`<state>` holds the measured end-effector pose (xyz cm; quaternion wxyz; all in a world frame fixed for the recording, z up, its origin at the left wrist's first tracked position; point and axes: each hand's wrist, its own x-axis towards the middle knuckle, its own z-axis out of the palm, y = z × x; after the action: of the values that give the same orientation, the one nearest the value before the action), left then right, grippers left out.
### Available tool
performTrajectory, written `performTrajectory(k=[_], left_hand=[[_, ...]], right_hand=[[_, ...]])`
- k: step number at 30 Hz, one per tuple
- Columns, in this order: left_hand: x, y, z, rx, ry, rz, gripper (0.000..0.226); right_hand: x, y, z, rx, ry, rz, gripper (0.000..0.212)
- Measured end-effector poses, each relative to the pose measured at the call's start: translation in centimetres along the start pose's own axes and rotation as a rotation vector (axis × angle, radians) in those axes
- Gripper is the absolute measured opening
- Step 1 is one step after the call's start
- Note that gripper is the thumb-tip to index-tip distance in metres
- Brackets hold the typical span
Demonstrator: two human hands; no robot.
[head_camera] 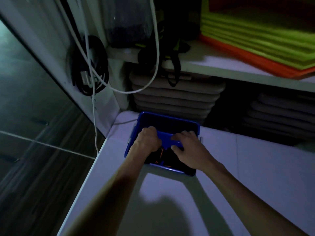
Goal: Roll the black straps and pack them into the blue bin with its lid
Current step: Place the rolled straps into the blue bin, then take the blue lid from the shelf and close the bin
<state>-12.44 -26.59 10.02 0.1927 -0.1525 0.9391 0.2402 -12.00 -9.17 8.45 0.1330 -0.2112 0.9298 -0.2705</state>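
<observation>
The blue bin (172, 170) stands on a white shelf (247, 167) in dim light. Inside its near half lie black straps (170, 159) with small orange marks. A blue lid (167, 140) lies tilted over the bin's far half. My left hand (148, 140) grips the lid's left near edge, and my right hand (189, 149) holds its right near edge with fingers curled over it. Both hands cover part of the straps.
More black straps (176, 68) hang off the upper shelf beside a white cable (157, 48). Coiled black cables (90, 65) hang on the left panel. Grey mats (175, 97) are stacked behind the bin, and green and orange mats (255, 40) lie above. Dark floor (34, 125) lies to the left.
</observation>
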Motion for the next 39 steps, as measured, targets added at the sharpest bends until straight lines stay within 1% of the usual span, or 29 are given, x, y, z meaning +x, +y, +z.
performTrajectory(k=[4, 6, 9, 12, 16, 18, 20, 24, 26, 27, 29, 30, 31, 32, 34, 36, 37, 39], left_hand=[[-3.4, 5.4, -3.5, 0.042, 0.130, 0.143, 0.040], [-5.5, 9.0, -4.9, 0.037, 0.206, 0.234, 0.036], [-9.4, 15.0, -6.4, -0.003, 0.321, 0.368, 0.029], [-12.8, 21.5, -7.6, -0.048, 0.417, 0.545, 0.029], [-16.7, 30.9, -9.9, -0.095, 0.553, 0.800, 0.029], [-18.7, 36.0, -11.5, -0.098, 0.666, 0.922, 0.025], [-20.6, 41.1, -13.3, -0.106, 0.797, 1.045, 0.023], [-23.0, 50.8, -16.7, -0.061, 1.022, 1.213, 0.029], [-23.4, 55.0, -18.2, 0.006, 1.168, 1.233, 0.036], [-23.4, 56.7, -19.0, 0.030, 1.255, 1.214, 0.039], [-23.1, 59.5, -20.5, 0.035, 1.396, 1.121, 0.046], [-22.8, 60.5, -21.1, 0.031, 1.434, 1.062, 0.049], [-22.4, 61.4, -21.8, 0.036, 1.443, 1.000, 0.052], [-21.9, 62.0, -22.3, 0.057, 1.420, 0.941, 0.056], [-20.9, 62.8, -23.2, 0.132, 1.302, 0.842, 0.070], [-20.2, 63.2, -23.7, 0.217, 1.182, 0.782, 0.087], [-20.0, 63.4, -23.9, 0.247, 1.165, 0.767, 0.092], [-19.9, 63.6, -24.0, 0.268, 1.182, 0.759, 0.094]], right_hand=[[-4.3, 0.3, -5.7, 0.140, 0.156, 0.003, 0.025], [-7.0, 0.6, -8.9, 0.212, 0.238, -0.008, 0.019], [-11.3, 1.3, -13.8, 0.246, 0.369, -0.031, 0.013], [-15.6, 2.4, -19.2, 0.262, 0.522, -0.041, 0.011], [-21.0, 4.8, -27.3, 0.257, 0.706, -0.066, 0.014], [-23.2, 6.2, -32.1, 0.208, 0.795, -0.090, 0.013], [-25.0, 7.4, -37.5, 0.105, 0.886, -0.111, 0.008], [-27.1, 8.7, -48.6, -0.134, 1.090, -0.192, 0.020], [-27.6, 9.0, -53.5, -0.223, 1.179, -0.210, 0.027], [-27.7, 9.0, -55.7, -0.275, 1.221, -0.203, 0.033], [-27.6, 8.8, -60.1, -0.407, 1.332, -0.195, 0.046], [-27.3, 8.6, -62.2, -0.479, 1.374, -0.198, 0.052], [-27.0, 8.4, -64.1, -0.553, 1.391, -0.194, 0.058], [-26.6, 8.2, -65.9, -0.627, 1.376, -0.171, 0.064], [-25.6, 8.1, -68.8, -0.751, 1.285, -0.106, 0.074], [-24.3, 8.3, -71.0, -0.802, 1.201, -0.058, 0.077], [-23.8, 8.4, -71.8, -0.809, 1.178, -0.044, 0.071], [-23.3, 8.5, -72.8, -0.827, 1.180, -0.046, 0.045]])
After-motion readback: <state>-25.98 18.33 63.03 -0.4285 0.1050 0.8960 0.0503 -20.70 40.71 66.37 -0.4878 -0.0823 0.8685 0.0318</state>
